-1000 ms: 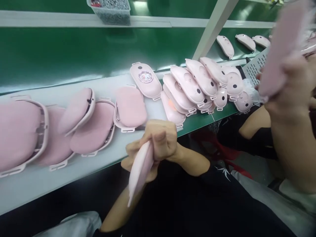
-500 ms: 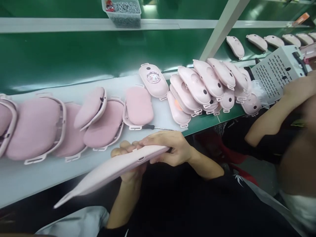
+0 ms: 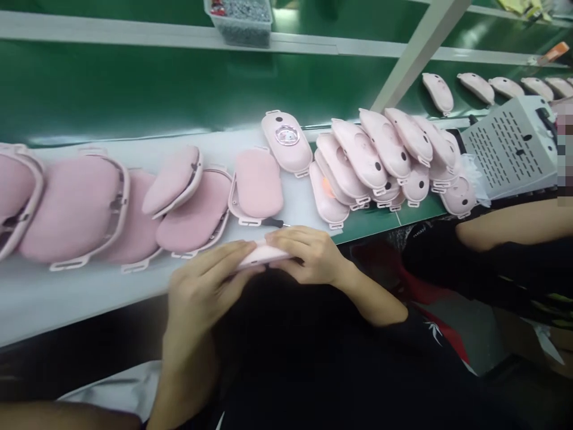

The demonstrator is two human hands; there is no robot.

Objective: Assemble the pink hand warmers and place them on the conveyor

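A pale pink rounded plastic shell [image 3: 264,253] is held edge-on just off the near edge of the workbench, largely covered by my fingers. My left hand [image 3: 206,283] grips its left end, fingers on top and thumb below. At the right end, my right hand [image 3: 308,251] pinches it the same way. Just beyond my right fingers lies a screwdriver [image 3: 273,223] with a dark handle, its shaft partly hidden. Behind it rests a cushioned pink case [image 3: 258,184] with strap loops. A pink shell with a shiny oval emblem [image 3: 286,135] lies farther back.
More cushioned pink cases [image 3: 71,209] overlap along the left of the bench [image 3: 111,304]. Pink shells [image 3: 358,155] are piled to the right, beside a grey perforated metal box [image 3: 508,146]. A tub of small metal parts [image 3: 244,24] sits on the back ledge. A co-worker's arm [image 3: 514,224] reaches in at right.
The shell has turned from a long slant toward the lower left to nearly level and end-on. My left hand has shifted from beneath it to its left end. My right hand keeps its grip.
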